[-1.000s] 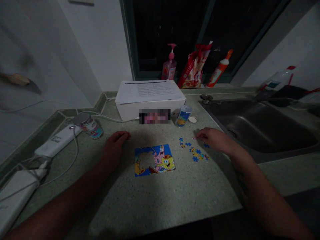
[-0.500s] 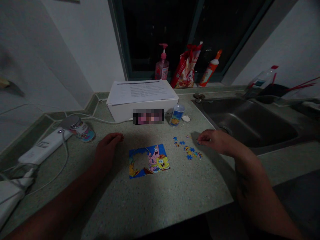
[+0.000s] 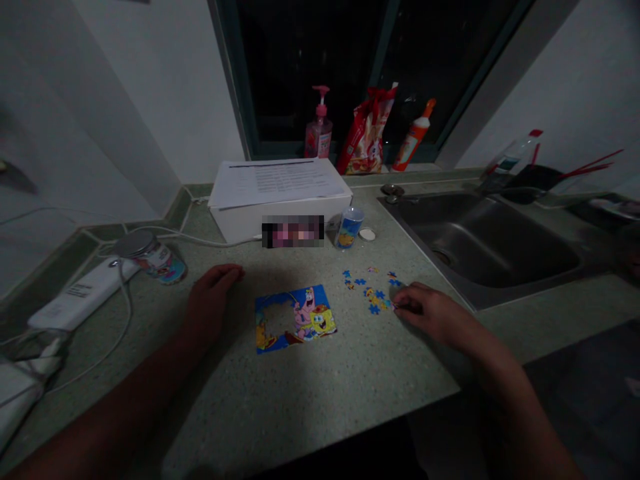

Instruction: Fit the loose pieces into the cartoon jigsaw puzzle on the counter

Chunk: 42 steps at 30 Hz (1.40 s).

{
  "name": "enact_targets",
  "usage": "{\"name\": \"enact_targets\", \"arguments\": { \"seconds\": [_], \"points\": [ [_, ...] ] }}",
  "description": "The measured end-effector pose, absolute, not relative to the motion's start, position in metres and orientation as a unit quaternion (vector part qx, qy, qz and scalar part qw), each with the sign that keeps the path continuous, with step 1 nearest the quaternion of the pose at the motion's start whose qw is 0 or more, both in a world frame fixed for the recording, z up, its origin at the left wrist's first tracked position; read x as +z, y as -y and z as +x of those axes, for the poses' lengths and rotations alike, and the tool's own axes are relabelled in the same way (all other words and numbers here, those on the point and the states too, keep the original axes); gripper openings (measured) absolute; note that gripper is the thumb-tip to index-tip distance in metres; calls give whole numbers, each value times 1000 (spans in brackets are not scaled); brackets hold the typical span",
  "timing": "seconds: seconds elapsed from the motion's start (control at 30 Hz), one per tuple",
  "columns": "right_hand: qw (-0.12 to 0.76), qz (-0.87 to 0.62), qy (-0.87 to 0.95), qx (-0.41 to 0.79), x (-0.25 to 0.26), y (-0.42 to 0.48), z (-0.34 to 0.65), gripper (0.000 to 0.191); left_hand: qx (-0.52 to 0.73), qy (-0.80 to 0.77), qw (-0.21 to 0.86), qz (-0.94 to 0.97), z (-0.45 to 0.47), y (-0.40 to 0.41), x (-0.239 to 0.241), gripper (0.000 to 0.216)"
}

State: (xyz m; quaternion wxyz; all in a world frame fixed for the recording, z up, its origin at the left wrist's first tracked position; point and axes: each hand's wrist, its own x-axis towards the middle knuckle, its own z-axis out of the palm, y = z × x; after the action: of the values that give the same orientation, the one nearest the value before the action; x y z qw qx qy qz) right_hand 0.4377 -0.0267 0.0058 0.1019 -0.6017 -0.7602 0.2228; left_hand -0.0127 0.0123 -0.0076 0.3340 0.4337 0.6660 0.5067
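A partly assembled cartoon jigsaw puzzle (image 3: 295, 319) lies on the speckled green countertop (image 3: 310, 413), with a ragged gap in its left half showing the counter. To its right sit several loose blue and yellow puzzle pieces (image 3: 369, 290). My right hand (image 3: 427, 312) is at the lower right edge of these pieces, fingertips together and touching the counter. A small piece may be under the fingertips, but I cannot tell. My left hand (image 3: 213, 293) rests on the counter just beyond the puzzle's upper left corner, fingers loose and holding nothing.
A white box (image 3: 280, 227) topped with printed papers stands behind the puzzle. Nearby are a blue cup (image 3: 349, 228) and a tin (image 3: 153, 257). A white power strip (image 3: 83, 297) and cables lie at left. A steel sink (image 3: 480, 240) is set into the counter at right.
My right hand has moved toward me, from the far side of the loose pieces to their lower right edge. The view has turned slightly right. My left hand stays in place.
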Motion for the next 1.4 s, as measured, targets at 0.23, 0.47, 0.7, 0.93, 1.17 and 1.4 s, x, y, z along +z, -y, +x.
{"name": "enact_targets", "arguments": {
  "seconds": [0.23,0.47,0.7,0.93,1.17,1.4],
  "points": [
    [135,-612,729,274,-3,30,444,13,509,-658,339,439,-11,-12,-5,27],
    [200,-540,761,298,22,16,417,24,509,-651,330,456,-9,-9,-2,27],
    [257,-455,763,381,47,-7,330,10,511,-639,320,478,-8,-9,-4,27],
    [357,-421,615,563,20,-27,262,25,473,-627,260,562,2,5,2,22],
    [409,-424,515,623,-1,-12,226,28,473,-487,145,720,17,30,-1,13],
    [426,-426,478,639,0,1,223,33,482,-427,92,759,24,36,-5,17]
  ]
}}
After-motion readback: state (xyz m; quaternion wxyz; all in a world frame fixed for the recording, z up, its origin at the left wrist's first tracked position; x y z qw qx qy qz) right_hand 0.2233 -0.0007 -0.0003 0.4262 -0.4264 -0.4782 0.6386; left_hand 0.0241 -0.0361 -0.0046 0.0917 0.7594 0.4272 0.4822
